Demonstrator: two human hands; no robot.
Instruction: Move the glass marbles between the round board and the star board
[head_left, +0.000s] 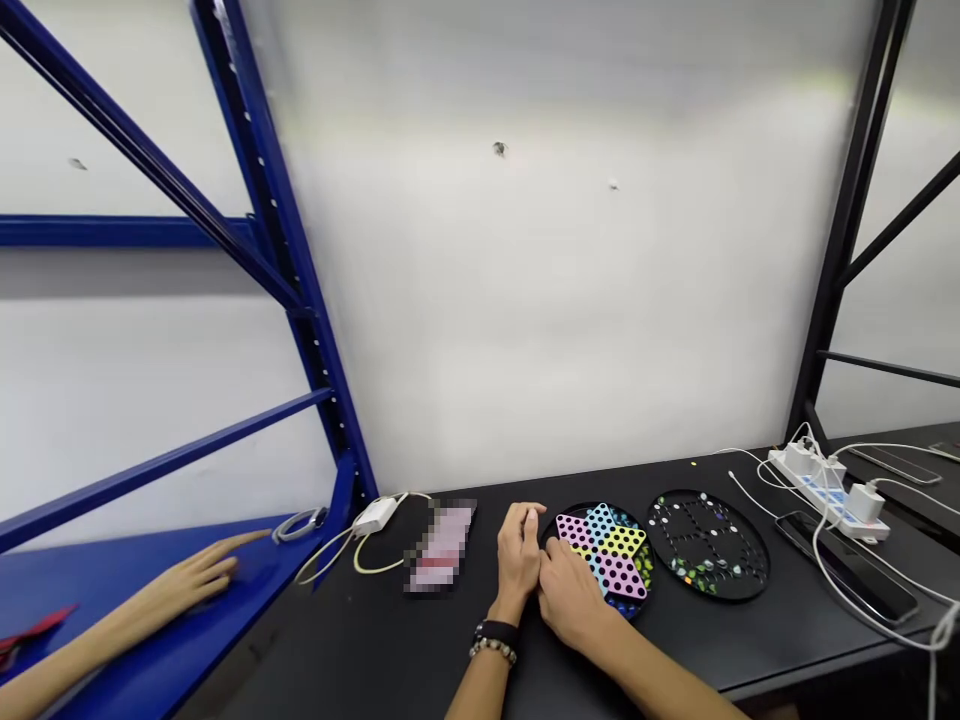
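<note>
My left hand [517,555] rests on the black table [375,640] at the left rim of a round Chinese checkers board [609,555] with a pink, blue and yellow star; its fingers are curled loosely. A black band and a bead bracelet circle its wrist. My right hand [570,590] lies against the left hand on the board's near left edge, fingers bent inward; what they hold, if anything, is hidden. A second round black tray [709,545] with several marbles sits just right of the board.
Another person's hand [199,575] lies flat on the blue shelf [150,610] at left. A white charger [375,516] with cable and a blurred pink item [442,548] lie left of my hands. A power strip [825,490], cables and a dark phone [847,565] are at right.
</note>
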